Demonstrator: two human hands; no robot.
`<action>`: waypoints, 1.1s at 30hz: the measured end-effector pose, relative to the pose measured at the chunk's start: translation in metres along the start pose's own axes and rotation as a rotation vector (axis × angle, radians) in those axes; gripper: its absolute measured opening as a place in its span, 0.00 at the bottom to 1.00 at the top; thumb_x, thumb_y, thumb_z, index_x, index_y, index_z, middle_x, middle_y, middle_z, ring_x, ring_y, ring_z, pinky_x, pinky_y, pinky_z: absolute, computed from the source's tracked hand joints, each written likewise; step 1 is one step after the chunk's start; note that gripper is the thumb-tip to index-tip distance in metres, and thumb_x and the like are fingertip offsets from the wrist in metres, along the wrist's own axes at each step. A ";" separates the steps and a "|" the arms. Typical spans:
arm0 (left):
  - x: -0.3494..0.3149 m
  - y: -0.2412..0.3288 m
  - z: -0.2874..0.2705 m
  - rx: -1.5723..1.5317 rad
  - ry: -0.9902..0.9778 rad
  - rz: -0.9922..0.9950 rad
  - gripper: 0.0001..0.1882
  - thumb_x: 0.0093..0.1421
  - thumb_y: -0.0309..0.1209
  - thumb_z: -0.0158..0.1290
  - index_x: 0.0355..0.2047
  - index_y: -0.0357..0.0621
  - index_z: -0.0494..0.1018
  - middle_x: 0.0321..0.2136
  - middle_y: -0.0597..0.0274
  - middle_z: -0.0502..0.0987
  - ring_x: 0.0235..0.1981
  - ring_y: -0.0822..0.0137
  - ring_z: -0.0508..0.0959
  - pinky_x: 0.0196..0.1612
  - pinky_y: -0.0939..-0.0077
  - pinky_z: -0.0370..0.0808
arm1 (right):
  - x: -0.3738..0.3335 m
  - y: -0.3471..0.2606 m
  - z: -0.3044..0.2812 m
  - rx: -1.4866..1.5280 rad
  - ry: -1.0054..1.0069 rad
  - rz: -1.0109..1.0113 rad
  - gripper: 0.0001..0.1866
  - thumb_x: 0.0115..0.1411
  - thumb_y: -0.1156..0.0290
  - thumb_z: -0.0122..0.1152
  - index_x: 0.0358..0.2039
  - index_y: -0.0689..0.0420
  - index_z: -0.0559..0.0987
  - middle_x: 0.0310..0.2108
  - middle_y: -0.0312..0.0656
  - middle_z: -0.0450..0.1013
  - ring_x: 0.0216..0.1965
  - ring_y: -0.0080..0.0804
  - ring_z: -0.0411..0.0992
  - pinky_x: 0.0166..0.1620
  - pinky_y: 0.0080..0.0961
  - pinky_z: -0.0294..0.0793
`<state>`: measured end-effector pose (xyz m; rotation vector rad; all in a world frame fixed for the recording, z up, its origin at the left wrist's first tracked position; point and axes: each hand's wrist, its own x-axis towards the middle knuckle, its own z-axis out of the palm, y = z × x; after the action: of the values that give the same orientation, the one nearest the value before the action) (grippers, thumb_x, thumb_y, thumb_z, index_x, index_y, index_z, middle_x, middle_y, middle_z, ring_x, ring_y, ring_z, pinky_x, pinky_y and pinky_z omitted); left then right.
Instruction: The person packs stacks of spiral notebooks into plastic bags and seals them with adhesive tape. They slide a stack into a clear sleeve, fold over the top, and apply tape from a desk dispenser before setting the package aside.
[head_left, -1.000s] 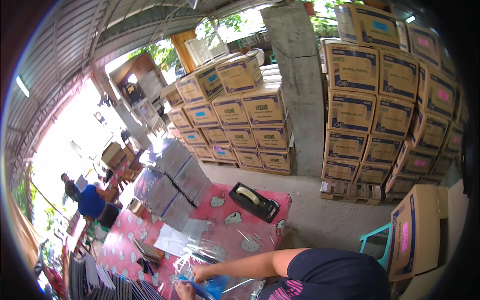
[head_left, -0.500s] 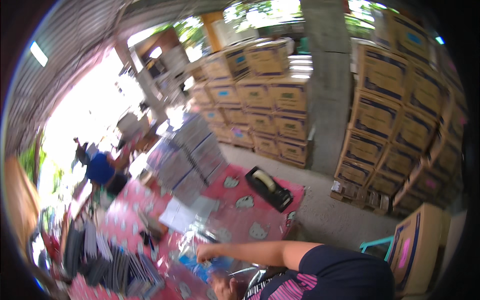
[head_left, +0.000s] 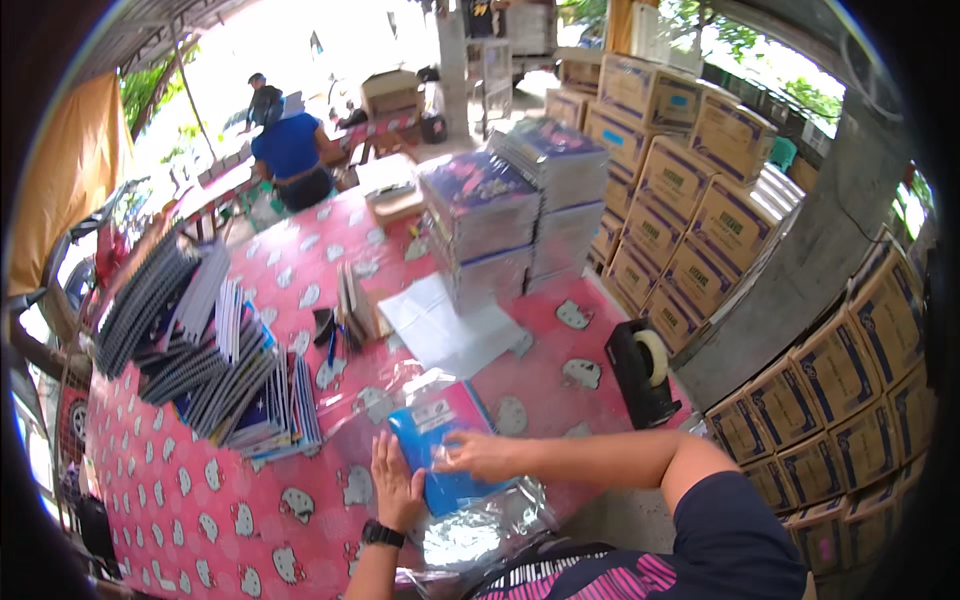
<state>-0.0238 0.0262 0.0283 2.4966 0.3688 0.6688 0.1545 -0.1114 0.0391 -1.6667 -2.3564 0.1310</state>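
Observation:
A blue notebook (head_left: 465,408) with a pink part on its cover lies in front of me on the table. My left hand (head_left: 397,487), with a black watch at the wrist, rests along the notebook's left edge, fingers stretched out. Over the middle of the cover, my right hand (head_left: 472,456) is closed, its fingertips pinched near the surface. What they hold, if anything, is too small to make out. Shiny clear plastic (head_left: 485,530) spreads below the notebook towards my body, and more clear film lies about its upper left.
A pink patterned cloth (head_left: 230,500) covers the table. Several spiral notebooks (head_left: 230,390) lie heaped at left. Wrapped notebook stacks (head_left: 480,205) stand at the back, white paper (head_left: 440,325) before them. At right sits a black tape dispenser (head_left: 640,375). Cartons (head_left: 670,190) rise beyond; a person in blue (head_left: 288,155) is far off.
My view has swung left and down, so more of the table shows. My left hand, earlier low and partly hidden, now lies flat at the notebook. The right hand remains closed over it.

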 end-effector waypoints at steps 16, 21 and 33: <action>0.013 -0.005 0.015 -0.027 -0.328 -0.078 0.36 0.60 0.49 0.45 0.65 0.53 0.49 0.67 0.62 0.43 0.67 0.49 0.34 0.64 0.45 0.33 | 0.015 0.002 -0.022 0.116 -0.210 0.664 0.63 0.24 0.31 0.68 0.64 0.37 0.55 0.69 0.41 0.33 0.67 0.53 0.21 0.55 0.77 0.38; 0.021 0.001 0.015 0.201 -0.363 -0.023 0.33 0.58 0.54 0.46 0.63 0.68 0.54 0.65 0.75 0.49 0.67 0.49 0.33 0.59 0.29 0.31 | 0.015 0.006 -0.019 0.097 -0.230 0.655 0.66 0.25 0.31 0.68 0.65 0.40 0.52 0.68 0.42 0.32 0.67 0.54 0.21 0.54 0.77 0.40; 0.062 0.026 0.031 0.310 -0.439 -0.029 0.42 0.46 0.63 0.52 0.60 0.65 0.60 0.64 0.73 0.53 0.68 0.54 0.40 0.60 0.31 0.33 | -0.058 -0.059 0.008 0.098 0.392 0.158 0.14 0.44 0.66 0.62 0.35 0.50 0.77 0.39 0.36 0.69 0.47 0.33 0.65 0.53 0.44 0.59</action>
<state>0.0476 0.0160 0.0437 2.8275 0.3623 0.0393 0.1167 -0.1859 0.0357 -1.6545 -1.9035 -0.0476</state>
